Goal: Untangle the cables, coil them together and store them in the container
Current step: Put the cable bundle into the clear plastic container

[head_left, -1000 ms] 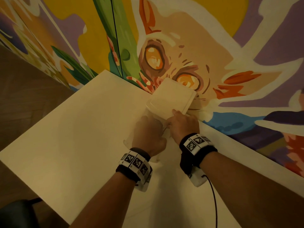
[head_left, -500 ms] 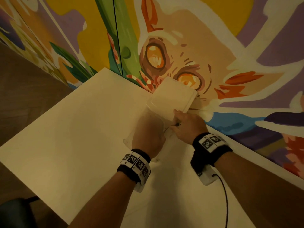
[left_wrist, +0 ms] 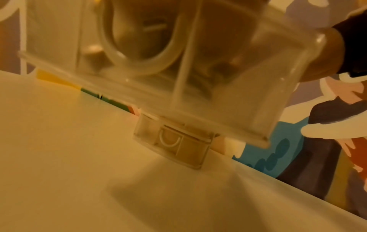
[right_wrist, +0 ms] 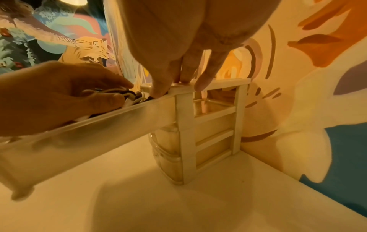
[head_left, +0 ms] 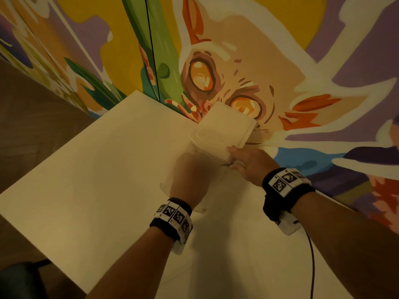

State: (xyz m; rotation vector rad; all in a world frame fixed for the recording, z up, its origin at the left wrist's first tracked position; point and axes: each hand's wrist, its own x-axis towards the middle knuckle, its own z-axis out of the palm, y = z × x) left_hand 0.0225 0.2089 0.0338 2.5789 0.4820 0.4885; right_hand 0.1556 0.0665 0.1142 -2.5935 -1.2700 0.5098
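A small white drawer unit (head_left: pixel 224 130) (right_wrist: pixel 214 125) stands against the painted wall. Its translucent top drawer (head_left: pixel 165 187) (right_wrist: pixel 99 125) (left_wrist: pixel 198 78) is pulled out toward me. My left hand (head_left: pixel 190 178) (right_wrist: pixel 59 97) reaches down into this drawer, its fingers and thumb curled round a bundle of dark and white cables (right_wrist: pixel 127 94) (head_left: pixel 226 165). My right hand (head_left: pixel 248 160) (right_wrist: pixel 184 81) lies with straight fingers on the near top edge of the unit. Most of the bundle is hidden under my left hand.
The unit stands on a white table (head_left: pixel 86 190) whose far edge meets the mural wall (head_left: pixel 280 61). The drawer's handle (left_wrist: pixel 174 141) hangs over the tabletop. A black lead (head_left: pixel 311 255) trails from my right wrist band.
My right wrist has swung out to the right while its fingers stay on the unit's top edge. My left hand has stayed in the drawer.
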